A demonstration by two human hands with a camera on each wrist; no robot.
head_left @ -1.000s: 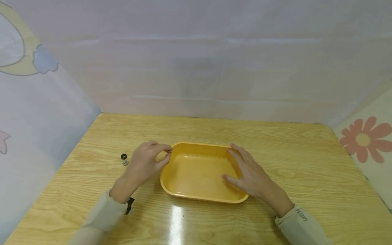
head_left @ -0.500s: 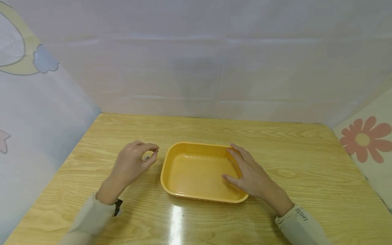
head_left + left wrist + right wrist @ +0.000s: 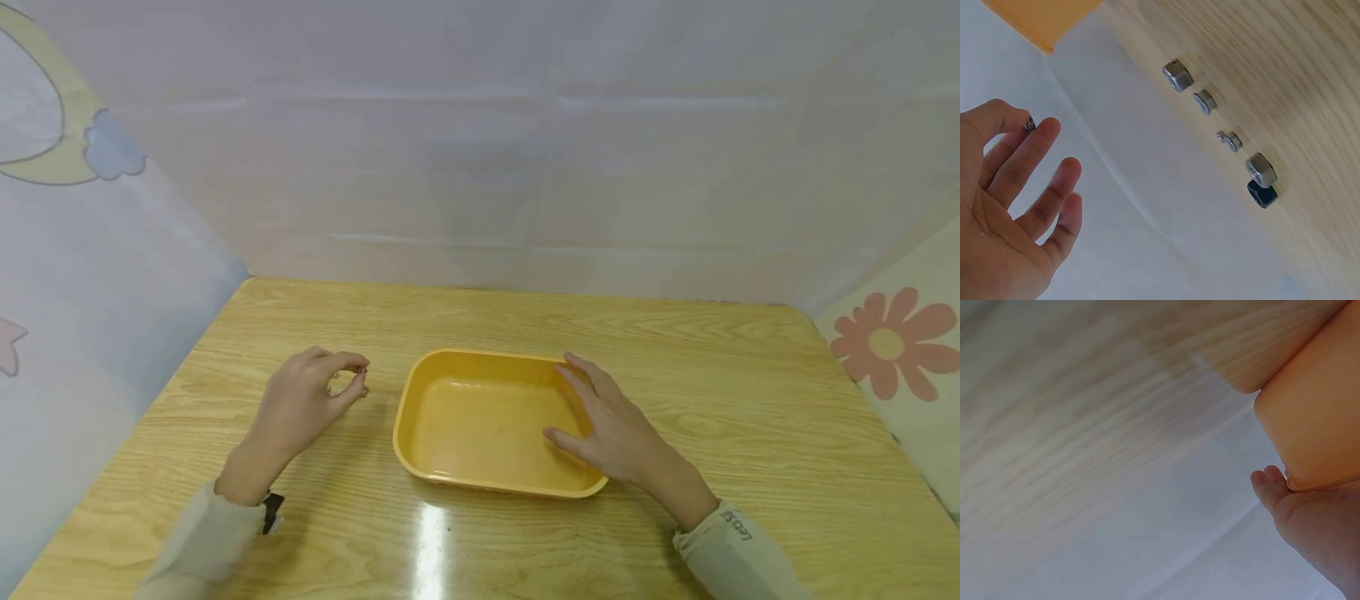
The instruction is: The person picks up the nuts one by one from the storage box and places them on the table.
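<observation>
My left hand [image 3: 300, 400] is above the table, left of the yellow plastic basin [image 3: 495, 425]. Between thumb and index finger it pinches a small metal nut [image 3: 1030, 124], mostly covered by the fingertips; the other fingers are spread. Several nuts stand in a loose row on the table in the left wrist view: a large silver hex nut [image 3: 1177, 75], a smaller flanged nut [image 3: 1205, 102], tiny ones, another large silver nut [image 3: 1261, 170] and a black nut [image 3: 1262, 194]. My right hand [image 3: 615, 425] rests at the basin's right rim, fingers extended over it.
The wood-grain table [image 3: 750, 433] meets a pale cloth backdrop [image 3: 480, 167] along its far edge. Printed side panels rise left and right, one bearing a red flower [image 3: 888, 343].
My left hand has moved left, away from the basin's rim, still pinching the small nut. It now hides table nuts seen earlier at its left. The right hand and basin have stayed put.
</observation>
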